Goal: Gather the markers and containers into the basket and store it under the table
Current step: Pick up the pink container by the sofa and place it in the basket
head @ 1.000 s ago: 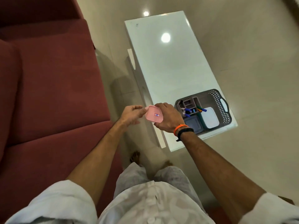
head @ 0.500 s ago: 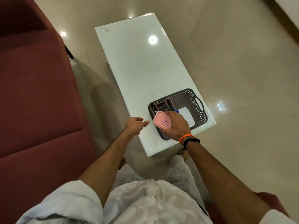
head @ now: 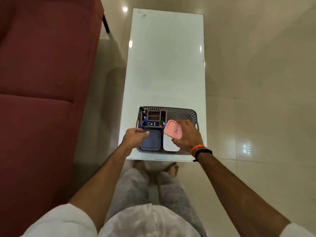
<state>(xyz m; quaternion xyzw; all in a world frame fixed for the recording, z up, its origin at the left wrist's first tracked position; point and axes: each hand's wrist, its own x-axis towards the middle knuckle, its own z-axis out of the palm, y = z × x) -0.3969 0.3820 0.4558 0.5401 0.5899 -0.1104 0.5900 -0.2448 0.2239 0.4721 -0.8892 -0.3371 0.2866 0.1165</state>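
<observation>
A grey perforated basket [head: 181,112] stands at the near end of the white table [head: 167,59]. Inside it are a brown organiser [head: 153,115] with several markers [head: 146,120], a dark blue container [head: 151,139] and a white container [head: 169,145]. My right hand [head: 187,135] grips a pink container [head: 173,131] and holds it above the basket, over the white one. My left hand [head: 134,136] hovers at the basket's left rim, fingers loosely extended over the blue container and holding nothing.
A red sofa [head: 42,82] runs along the left, with a narrow strip of floor between it and the table. Glossy tiled floor [head: 256,100] lies to the right. My bare feet [head: 172,168] stand just before the table's near edge.
My right hand has carried the pink container from beside the table to above the basket. My left hand has let go of it and moved to the basket's left rim. The view has swung to face the table.
</observation>
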